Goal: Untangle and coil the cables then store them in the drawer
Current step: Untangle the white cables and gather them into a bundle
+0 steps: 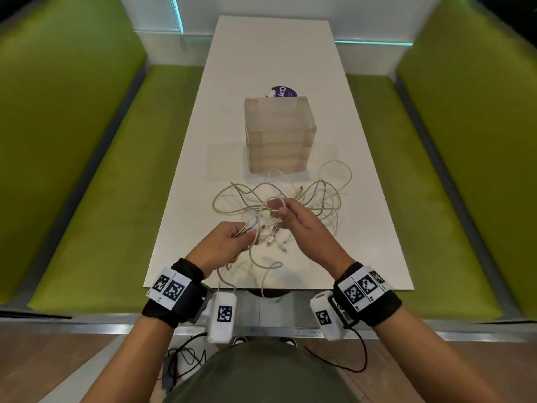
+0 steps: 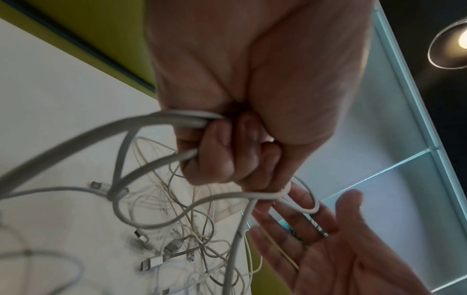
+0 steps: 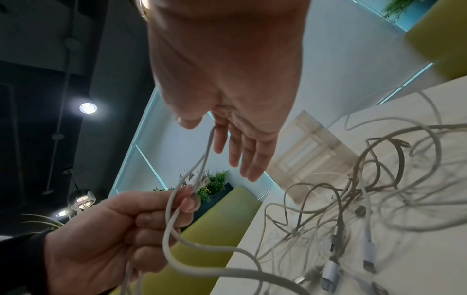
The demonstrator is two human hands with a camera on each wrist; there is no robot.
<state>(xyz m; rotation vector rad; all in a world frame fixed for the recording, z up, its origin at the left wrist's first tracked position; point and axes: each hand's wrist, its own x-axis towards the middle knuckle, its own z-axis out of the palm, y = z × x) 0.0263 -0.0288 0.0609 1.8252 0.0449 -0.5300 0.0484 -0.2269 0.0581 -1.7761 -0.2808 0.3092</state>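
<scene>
A tangle of white and yellowish cables [image 1: 316, 199] lies on the white table [image 1: 270, 53], just in front of a small wooden drawer box [image 1: 279, 132]. My left hand [image 1: 244, 231] is raised above the near part of the table and grips several loops of one white cable [image 2: 156, 119] in its curled fingers. My right hand [image 1: 280, 209] is held just beyond it with straight fingers [image 3: 242, 159]. One loop of the same cable is hooked over its index finger [image 2: 303, 201], and the thumb stands apart. The box's drawers look closed.
Loose plug ends [image 2: 151, 265] lie on the table under my hands. One cable strand [image 1: 267, 286] droops over the table's near edge. A purple-labelled item [image 1: 283, 91] sits behind the box. Green benches [image 1: 87, 199] flank the table on both sides.
</scene>
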